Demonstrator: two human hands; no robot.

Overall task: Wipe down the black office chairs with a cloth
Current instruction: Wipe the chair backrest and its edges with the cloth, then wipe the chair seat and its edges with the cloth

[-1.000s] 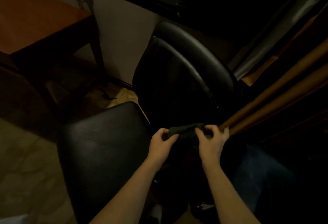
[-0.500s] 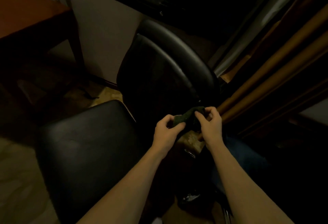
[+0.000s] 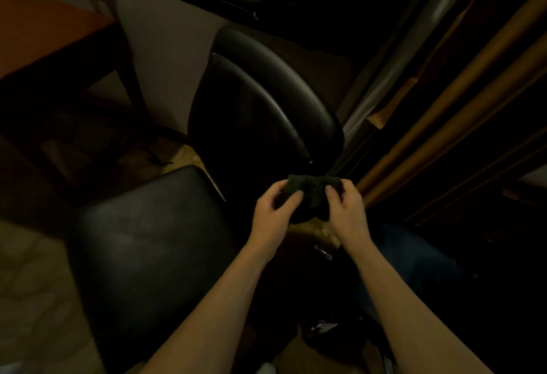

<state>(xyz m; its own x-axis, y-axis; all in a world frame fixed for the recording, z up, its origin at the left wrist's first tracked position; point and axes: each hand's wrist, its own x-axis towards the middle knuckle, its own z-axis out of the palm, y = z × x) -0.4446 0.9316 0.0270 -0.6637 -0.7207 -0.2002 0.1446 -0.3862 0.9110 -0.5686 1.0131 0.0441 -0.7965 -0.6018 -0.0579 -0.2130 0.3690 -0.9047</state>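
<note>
Black leather-look upholstery, dim room. Dark green cloth (image 3: 310, 193) bunched at centre frame, pinched between both hands above the gap between two chairs. Left hand (image 3: 273, 215) at the 9 o'clock side of the cloth, fingers (image 3: 296, 196) curled shut on its edge; right hand (image 3: 347, 213) at the 3 o'clock side, fingers likewise closed on the fabric. Cloth apparently being folded or regathered, not yet on any surface.

Risks from here, as a judgement: a loose wad rather than a flat pad, so patchy contact and missed strips on the curved backrest; a slipped corner dropping into the dark gap below; poor light hiding dust on black surfaces, so unwiped patches easily overlooked.

Backrest of the far office chair (image 3: 260, 113) at 12 o'clock, glossy, with a pale highlight along its rounded top edge. Seat of the near chair (image 3: 148, 243) at 8 o'clock, matte, faintly creased. Wooden tabletop (image 3: 44, 27) at 10 o'clock.
</note>
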